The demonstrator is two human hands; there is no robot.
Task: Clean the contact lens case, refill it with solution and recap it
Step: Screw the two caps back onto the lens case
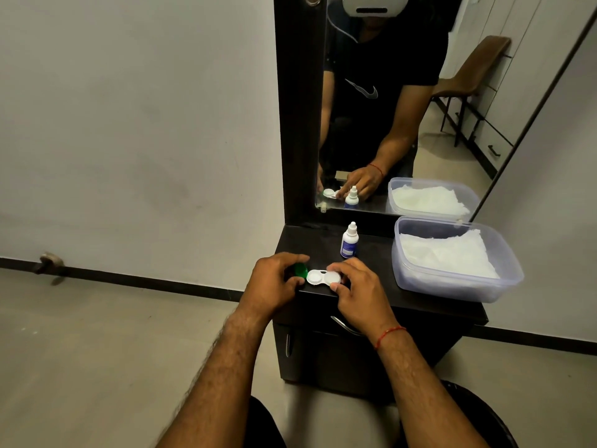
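Observation:
A white contact lens case (322,277) lies on the dark dresser top (381,295) near its front edge. Its left well is uncovered; a white cap covers the right well. My left hand (274,282) pinches a green cap (300,270) just left of the case. My right hand (358,287) grips the case's right end, with fingers curled round the white cap. A small white solution bottle (349,240) with a blue label stands upright and capped behind the case.
A clear plastic tub (452,287) holding white tissues sits at the right of the dresser top. A mirror (387,101) in a dark frame rises behind it. The dresser has a drawer handle (344,324) below the front edge. Bare floor lies to the left.

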